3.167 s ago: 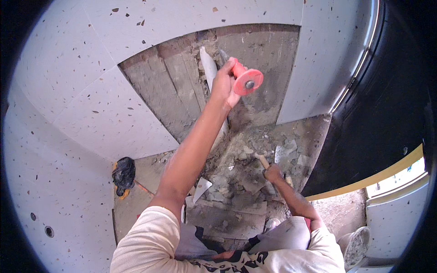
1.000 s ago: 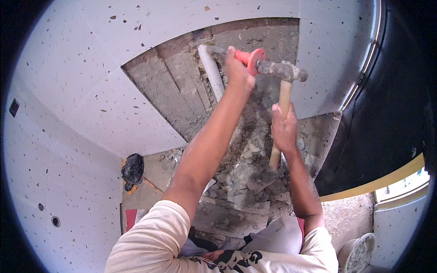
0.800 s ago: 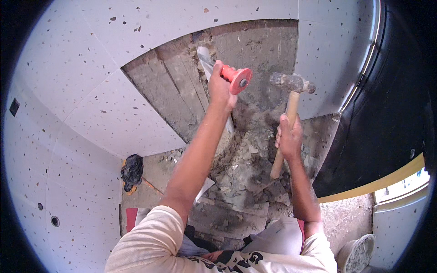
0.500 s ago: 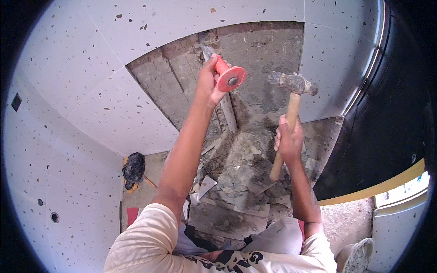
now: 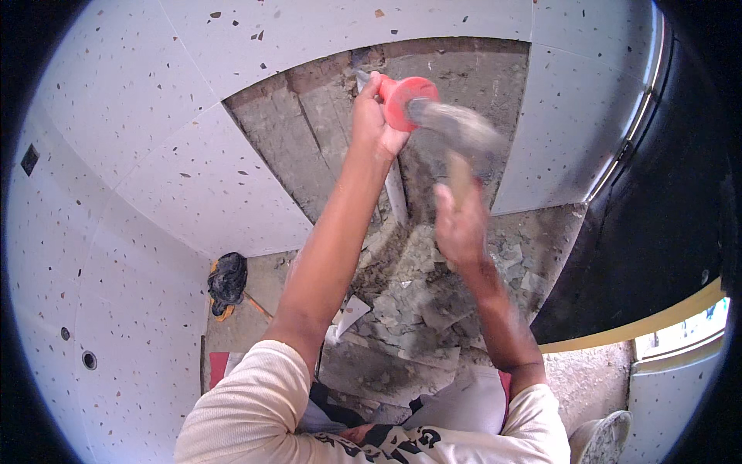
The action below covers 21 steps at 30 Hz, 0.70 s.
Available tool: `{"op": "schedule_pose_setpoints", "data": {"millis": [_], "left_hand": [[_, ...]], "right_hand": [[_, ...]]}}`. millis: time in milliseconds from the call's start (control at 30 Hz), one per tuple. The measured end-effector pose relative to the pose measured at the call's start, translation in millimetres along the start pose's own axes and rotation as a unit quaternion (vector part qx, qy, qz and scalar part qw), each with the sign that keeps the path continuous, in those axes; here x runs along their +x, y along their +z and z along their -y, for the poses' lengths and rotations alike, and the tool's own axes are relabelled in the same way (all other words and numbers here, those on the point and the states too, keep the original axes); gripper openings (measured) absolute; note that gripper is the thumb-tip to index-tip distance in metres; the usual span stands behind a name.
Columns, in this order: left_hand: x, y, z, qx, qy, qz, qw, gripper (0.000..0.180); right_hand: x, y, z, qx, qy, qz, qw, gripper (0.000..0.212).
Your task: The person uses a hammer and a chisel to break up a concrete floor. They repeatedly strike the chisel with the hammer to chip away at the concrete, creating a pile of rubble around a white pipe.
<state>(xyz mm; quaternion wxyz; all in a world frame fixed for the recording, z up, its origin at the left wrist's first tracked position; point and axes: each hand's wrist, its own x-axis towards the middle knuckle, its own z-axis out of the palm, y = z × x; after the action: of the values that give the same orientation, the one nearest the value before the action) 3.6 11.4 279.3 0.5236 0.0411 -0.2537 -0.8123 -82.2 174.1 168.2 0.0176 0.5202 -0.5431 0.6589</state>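
My left hand (image 5: pixel 379 124) is wrapped round the grip of a chisel (image 5: pixel 410 103) with a round red hand guard. Its blade points up and away, against the bare wall patch (image 5: pixel 456 85) near that patch's upper edge. In my right hand (image 5: pixel 462 228) is the wooden handle of a hammer (image 5: pixel 461 130), smeared by motion. The hammer's head is at the chisel's struck end, touching it or very close. Below my hands a pale pipe (image 5: pixel 396 193) runs down the bare wall into the rubble.
Broken tile and mortar rubble (image 5: pixel 417 286) covers the floor before me. Speckled white wall panels (image 5: pixel 147 162) frame the bare patch. A black bag (image 5: pixel 227 278) lies at left, a dusty bucket (image 5: pixel 607 439) stands lower right, and a black panel (image 5: pixel 657 201) fills the right.
My right hand has swung the hammer left and up to the chisel's end. The chisel, still in my left hand, has shifted slightly right, and its red guard has turned.
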Motion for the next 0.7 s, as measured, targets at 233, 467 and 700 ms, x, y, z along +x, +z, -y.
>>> {"op": "schedule_pose_setpoints", "data": {"millis": [233, 467, 700], "left_hand": [[-1, 4, 3, 0.02, 0.03, -0.023, 0.999, 0.029], [5, 13, 14, 0.016, -0.006, -0.047, 0.999, 0.029], [12, 2, 33, 0.02, 0.099, -0.061, 0.993, 0.029]], "right_hand": [[2, -18, 12, 0.136, 0.001, -0.038, 0.99, 0.025], [18, -6, 11, -0.017, 0.089, 0.046, 0.995, 0.036], [5, -44, -3, 0.123, 0.143, 0.013, 0.982, 0.027]]}}
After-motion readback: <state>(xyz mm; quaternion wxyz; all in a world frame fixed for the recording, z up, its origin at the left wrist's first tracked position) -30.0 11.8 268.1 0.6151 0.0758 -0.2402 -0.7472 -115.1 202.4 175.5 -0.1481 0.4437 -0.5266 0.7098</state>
